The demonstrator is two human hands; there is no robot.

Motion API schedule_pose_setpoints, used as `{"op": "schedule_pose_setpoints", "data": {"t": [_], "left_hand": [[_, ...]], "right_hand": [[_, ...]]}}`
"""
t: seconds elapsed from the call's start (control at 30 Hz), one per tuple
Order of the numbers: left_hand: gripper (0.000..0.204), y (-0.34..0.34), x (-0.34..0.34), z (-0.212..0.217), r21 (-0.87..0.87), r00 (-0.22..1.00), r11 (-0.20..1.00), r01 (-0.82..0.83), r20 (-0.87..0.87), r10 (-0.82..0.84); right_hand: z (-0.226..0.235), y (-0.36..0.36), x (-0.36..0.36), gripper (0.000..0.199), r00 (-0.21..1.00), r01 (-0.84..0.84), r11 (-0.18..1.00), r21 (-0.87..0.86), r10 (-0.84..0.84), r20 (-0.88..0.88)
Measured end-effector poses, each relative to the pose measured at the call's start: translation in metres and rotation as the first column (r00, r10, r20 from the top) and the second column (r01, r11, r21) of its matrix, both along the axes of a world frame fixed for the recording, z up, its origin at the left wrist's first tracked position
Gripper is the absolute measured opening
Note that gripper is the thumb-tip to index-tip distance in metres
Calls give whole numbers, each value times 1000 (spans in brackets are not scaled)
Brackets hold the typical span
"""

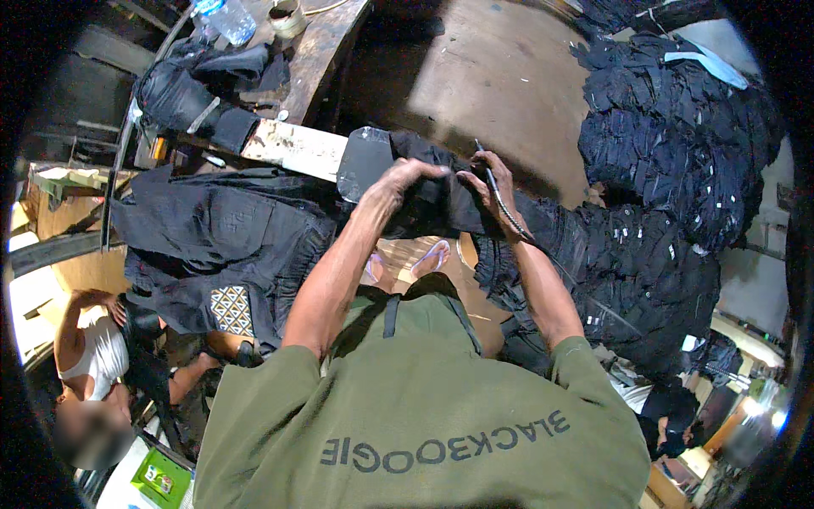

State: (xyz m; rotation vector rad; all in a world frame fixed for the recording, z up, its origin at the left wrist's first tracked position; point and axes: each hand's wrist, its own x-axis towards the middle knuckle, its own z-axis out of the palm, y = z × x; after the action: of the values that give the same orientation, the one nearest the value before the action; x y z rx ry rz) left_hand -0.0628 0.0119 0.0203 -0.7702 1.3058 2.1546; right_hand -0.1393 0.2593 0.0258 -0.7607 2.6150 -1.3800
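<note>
A black garment (437,204) is stretched over the end of a narrow board with a dark, rounded plate (363,165). My left hand (400,180) lies on the cloth beside that plate, its fingers drawn together on the fabric. My right hand (496,182), a short way to the right, is closed around a slim pen-shaped tool (489,172) with its tip pointing up and away. A black-and-white braided cord (511,217) runs from the tool along my right forearm. The thumb of my right hand is near the cloth; whether it touches is unclear.
Large heaps of black garments (678,144) fill the right side. More dark trousers (229,229) lie at left. A wooden table (318,64) at the back left bears a plastic bottle (227,19) and a tin (287,19). Another person (97,356) sits at lower left.
</note>
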Motion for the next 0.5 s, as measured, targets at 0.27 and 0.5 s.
{"op": "schedule_pose_setpoints", "data": {"t": [0.27, 0.5], "left_hand": [[97, -41, 25, 32, -802, 959, 585, 121, -57, -277], [92, 60, 36, 47, -911, 853, -24, -412, -376, -363]], "right_hand": [[-7, -15, -1, 46, 999, -32, 998, 45, 33, -25], [14, 35, 8, 25, 930, 169, 959, -226, -80, 358]]}}
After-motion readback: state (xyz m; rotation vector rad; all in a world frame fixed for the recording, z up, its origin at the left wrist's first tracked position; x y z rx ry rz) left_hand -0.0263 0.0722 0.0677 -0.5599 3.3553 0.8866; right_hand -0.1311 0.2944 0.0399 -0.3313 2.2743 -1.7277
